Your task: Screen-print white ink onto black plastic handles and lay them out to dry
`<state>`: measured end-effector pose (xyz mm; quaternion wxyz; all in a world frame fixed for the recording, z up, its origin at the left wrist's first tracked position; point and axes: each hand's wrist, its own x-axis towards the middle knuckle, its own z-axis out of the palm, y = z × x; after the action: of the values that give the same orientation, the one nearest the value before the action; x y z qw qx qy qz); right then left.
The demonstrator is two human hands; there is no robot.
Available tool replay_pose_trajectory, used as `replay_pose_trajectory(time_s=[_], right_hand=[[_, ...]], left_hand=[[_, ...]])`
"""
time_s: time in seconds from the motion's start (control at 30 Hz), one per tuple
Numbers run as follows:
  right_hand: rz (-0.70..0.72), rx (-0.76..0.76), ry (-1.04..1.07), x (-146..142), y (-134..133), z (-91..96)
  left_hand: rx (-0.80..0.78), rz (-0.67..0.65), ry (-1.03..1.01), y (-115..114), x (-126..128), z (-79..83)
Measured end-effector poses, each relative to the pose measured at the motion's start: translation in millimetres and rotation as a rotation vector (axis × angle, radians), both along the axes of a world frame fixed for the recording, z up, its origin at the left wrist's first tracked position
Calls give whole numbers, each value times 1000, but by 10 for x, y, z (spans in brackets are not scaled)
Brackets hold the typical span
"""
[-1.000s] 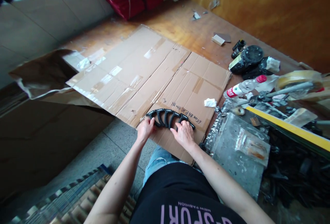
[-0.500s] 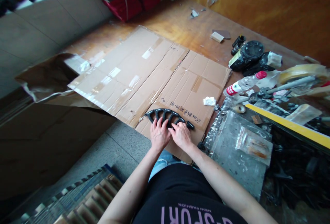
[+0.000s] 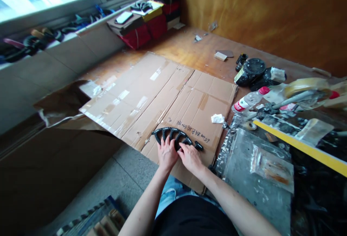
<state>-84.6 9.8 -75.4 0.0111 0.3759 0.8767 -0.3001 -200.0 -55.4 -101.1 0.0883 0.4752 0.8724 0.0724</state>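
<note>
Black pieces (image 3: 174,130) look like smooth plastic, the sheet (image 3: 164,91) matt cardboard, the bottle (image 3: 248,99) glossy plastic

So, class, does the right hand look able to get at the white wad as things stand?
Probably yes: the right hand is busy at the black pieces, but the white wad lies uncovered on the cardboard beyond, with nothing tall between.

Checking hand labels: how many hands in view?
2: the left hand and, just beside it, the right hand, both at the black parts on the cardboard. Neither is hidden.
</note>
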Motion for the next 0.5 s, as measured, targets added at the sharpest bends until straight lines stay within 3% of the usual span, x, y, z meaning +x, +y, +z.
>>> replay_pose_trajectory(time_s=[0.17, 0.27, 0.37, 0.5], right_hand=[[-31, -66, 54, 35, 42, 74], [-61, -61, 42, -16, 32, 48], [-84, -21, 0, -205, -23, -133], [-7, 97, -85, -511, -157, -715]], left_hand=[[33, -157, 8, 94, -369, -68], [87, -195, 28, 440, -773, -96], [142, -220, 67, 1148, -1196, -62], [197, -232, 61, 2453, -1571, 33]])
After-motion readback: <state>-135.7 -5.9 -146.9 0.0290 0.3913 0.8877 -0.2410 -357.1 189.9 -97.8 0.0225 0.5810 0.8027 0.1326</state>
